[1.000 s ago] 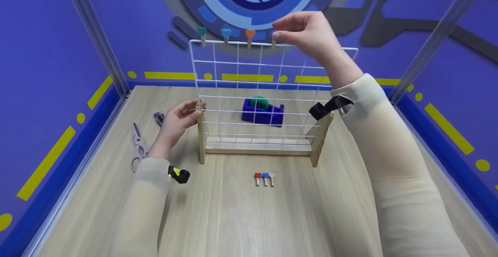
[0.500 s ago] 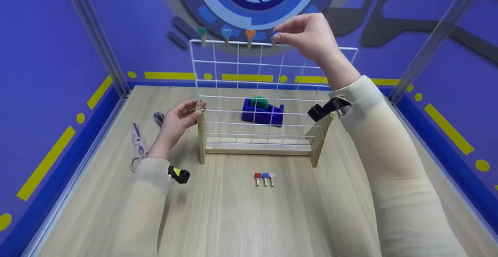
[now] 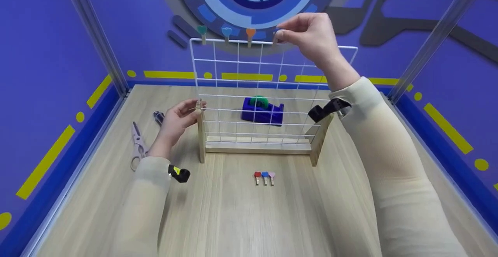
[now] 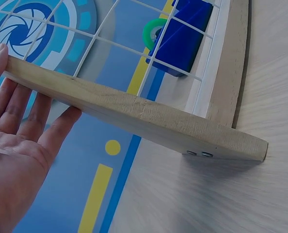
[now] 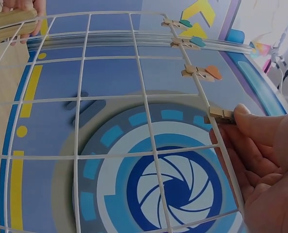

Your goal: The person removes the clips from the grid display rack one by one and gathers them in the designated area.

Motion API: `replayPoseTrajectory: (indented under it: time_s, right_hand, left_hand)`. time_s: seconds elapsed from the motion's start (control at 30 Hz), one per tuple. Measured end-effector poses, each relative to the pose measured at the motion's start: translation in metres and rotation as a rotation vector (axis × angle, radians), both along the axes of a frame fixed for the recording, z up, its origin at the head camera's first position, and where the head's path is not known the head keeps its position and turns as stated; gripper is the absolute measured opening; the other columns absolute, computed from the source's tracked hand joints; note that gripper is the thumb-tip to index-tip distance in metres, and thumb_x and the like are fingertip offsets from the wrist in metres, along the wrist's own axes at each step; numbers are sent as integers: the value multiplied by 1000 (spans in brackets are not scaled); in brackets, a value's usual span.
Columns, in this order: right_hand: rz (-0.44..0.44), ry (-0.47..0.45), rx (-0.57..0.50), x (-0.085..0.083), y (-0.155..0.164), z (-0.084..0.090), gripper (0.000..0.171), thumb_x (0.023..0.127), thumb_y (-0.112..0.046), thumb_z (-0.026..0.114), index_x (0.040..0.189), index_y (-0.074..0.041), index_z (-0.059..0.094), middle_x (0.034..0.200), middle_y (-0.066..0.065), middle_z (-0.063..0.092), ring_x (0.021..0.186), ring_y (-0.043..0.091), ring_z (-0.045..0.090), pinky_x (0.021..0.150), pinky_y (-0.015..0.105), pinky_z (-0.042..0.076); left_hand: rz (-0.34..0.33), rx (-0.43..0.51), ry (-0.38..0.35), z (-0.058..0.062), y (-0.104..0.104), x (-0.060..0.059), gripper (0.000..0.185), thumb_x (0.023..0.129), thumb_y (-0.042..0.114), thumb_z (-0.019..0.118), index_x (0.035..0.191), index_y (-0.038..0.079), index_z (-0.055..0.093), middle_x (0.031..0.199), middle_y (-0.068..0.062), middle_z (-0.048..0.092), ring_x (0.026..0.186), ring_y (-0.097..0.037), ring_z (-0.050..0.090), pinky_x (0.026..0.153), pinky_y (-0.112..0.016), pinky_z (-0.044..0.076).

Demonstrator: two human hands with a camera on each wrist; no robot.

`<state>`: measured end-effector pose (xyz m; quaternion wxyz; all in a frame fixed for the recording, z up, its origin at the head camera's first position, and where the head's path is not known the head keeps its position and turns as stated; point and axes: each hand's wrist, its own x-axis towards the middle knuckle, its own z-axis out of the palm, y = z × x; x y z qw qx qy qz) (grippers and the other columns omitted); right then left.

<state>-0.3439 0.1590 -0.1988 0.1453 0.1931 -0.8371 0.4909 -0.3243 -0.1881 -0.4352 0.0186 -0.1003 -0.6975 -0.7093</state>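
A white wire grid (image 3: pixel 249 89) stands upright in a wooden stand (image 3: pixel 256 148) on the table. Teal (image 3: pixel 202 33), blue (image 3: pixel 227 34) and orange (image 3: pixel 250 35) heart-topped pegs sit clipped on its top wire. My right hand (image 3: pixel 279 35) pinches a fourth wooden peg (image 5: pixel 220 114) against the top wire, just right of the orange peg (image 5: pixel 202 73). My left hand (image 3: pixel 190 111) holds the top of the stand's left wooden post (image 4: pixel 134 119) between thumb and fingers (image 4: pixel 42 114). Three more pegs (image 3: pixel 264 178), red, blue and pink, lie side by side in front of the stand.
A blue tape dispenser (image 3: pixel 262 111) with a green roll sits behind the grid. Pale scissors (image 3: pixel 137 146) and a dark pen (image 3: pixel 158 117) lie to the left of my left hand. Blue walls close in the wooden table on three sides.
My right hand with its peg has edged slightly to the right along the top wire. The left hand and the stand have stayed put.
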Motion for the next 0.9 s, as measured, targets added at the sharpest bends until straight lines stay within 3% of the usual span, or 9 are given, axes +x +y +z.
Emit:
replayPoseTrajectory:
  time_s: [0.3, 0.53, 0.73, 0.9]
  right_hand:
    - [74, 79, -165, 0, 4, -6, 16, 91, -15, 79, 103, -4, 79, 90, -6, 79, 85, 10, 75, 83, 19, 59]
    - [236, 167, -337, 10, 11, -17, 12, 92, -6, 76, 104, -4, 76, 90, 2, 79, 83, 15, 75, 82, 22, 62]
    - [283, 175, -351, 24, 18, -28, 15, 95, -4, 72, 108, 2, 73, 90, 5, 77, 79, 18, 78, 75, 27, 64]
    - [268, 100, -301, 36, 24, -37, 20, 94, -6, 75, 112, -1, 74, 93, 6, 77, 80, 18, 79, 76, 29, 65]
  left_hand:
    - [6, 1, -7, -1, 0, 0, 49, 100, 11, 68, 146, 4, 53, 147, -13, 61, 125, -10, 64, 100, -23, 57]
    - [11, -16, -11, -2, -1, -1, 51, 99, 14, 69, 146, 3, 53, 145, -12, 63, 122, -7, 65, 98, -22, 58]
    - [9, 3, -11, -2, 0, -1, 49, 99, 11, 68, 146, 4, 54, 147, -14, 61, 122, -7, 65, 100, -23, 57]
    - [8, 24, -7, -3, 0, -2, 49, 99, 9, 68, 146, 3, 53, 147, -15, 61, 121, -7, 66, 100, -25, 57]
